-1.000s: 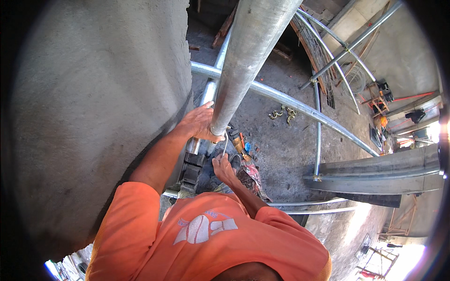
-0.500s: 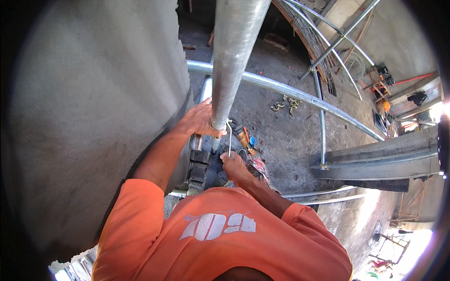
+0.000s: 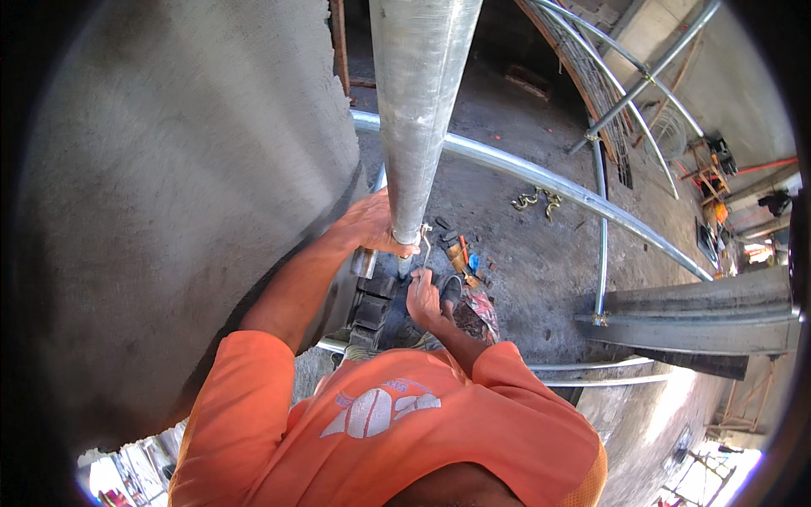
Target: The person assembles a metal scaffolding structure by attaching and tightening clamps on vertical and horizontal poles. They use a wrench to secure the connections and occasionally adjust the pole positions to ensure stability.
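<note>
A thick grey metal pipe [image 3: 422, 101] stands upright in front of me. My left hand [image 3: 369, 224] is wrapped round its lower visible part, thumb on the near side, the other fingers mostly hidden behind the pipe. Beside the thumb, a slim bent metal wrench [image 3: 427, 247] has its upper end against a small fitting at the pipe. Its lower end is in my closed right hand [image 3: 424, 302]. Below my left hand, dark blocks [image 3: 372, 311] are stacked next to the wall.
A rough grey wall [image 3: 194, 186] rises close on my left. A horizontal pipe [image 3: 557, 182] crosses behind the upright one. Loose clamps [image 3: 538, 201] lie on the floor. Crossed pipes [image 3: 646, 76] stand at the far right, and a grey beam [image 3: 693, 317] juts in from the right.
My right hand has shifted left with the wrench, and its forearm is drawn in closer to my body. My left hand stays on the pipe. The whole view has turned slightly.
</note>
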`<state>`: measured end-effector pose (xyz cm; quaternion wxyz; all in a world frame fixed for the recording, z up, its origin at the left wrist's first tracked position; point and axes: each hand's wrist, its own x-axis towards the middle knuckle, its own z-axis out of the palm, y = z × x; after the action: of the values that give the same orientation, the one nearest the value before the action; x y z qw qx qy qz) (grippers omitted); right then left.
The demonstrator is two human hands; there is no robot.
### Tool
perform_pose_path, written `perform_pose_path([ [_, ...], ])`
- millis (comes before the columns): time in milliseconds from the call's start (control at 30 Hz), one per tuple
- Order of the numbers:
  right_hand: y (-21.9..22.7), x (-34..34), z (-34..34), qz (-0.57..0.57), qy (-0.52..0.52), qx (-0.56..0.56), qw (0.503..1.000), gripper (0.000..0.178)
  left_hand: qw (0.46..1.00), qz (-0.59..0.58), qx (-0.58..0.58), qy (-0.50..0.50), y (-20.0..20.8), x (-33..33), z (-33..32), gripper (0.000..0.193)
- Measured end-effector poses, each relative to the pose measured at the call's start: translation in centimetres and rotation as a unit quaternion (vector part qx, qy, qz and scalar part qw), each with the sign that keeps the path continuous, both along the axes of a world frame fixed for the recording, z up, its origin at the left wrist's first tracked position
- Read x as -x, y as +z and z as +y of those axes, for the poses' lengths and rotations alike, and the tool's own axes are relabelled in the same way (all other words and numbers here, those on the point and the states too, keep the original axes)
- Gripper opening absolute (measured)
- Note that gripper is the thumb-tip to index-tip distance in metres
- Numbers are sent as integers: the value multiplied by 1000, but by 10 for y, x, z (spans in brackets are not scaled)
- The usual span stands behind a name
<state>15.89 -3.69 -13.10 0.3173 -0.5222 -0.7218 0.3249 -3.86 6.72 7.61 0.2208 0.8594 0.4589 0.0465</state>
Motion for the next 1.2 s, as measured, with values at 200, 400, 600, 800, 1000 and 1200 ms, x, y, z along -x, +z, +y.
perform_pose_path([
  [200,-18,13,16,4,-14,37,999,25,996,-79,8,45,4,-1,-3,53],
  [400,-4,9,-2,-43,22,115,992,26,1000,-24,12,16,13,-3,-4,52],
  [600,2,6,-4,14,-10,148,989,30,999,1,-46,-16,-24,4,7,50],
  [800,27,-7,-19,9,60,202,977,32,992,8,-128,-9,-63,6,12,69],
  [1000,85,-1,-21,-29,29,299,954,39,995,44,-90,-23,-56,6,14,79],
  [1200,131,-10,-22,-89,40,392,915,47,996,34,-77,-41,-45,5,9,67],
])
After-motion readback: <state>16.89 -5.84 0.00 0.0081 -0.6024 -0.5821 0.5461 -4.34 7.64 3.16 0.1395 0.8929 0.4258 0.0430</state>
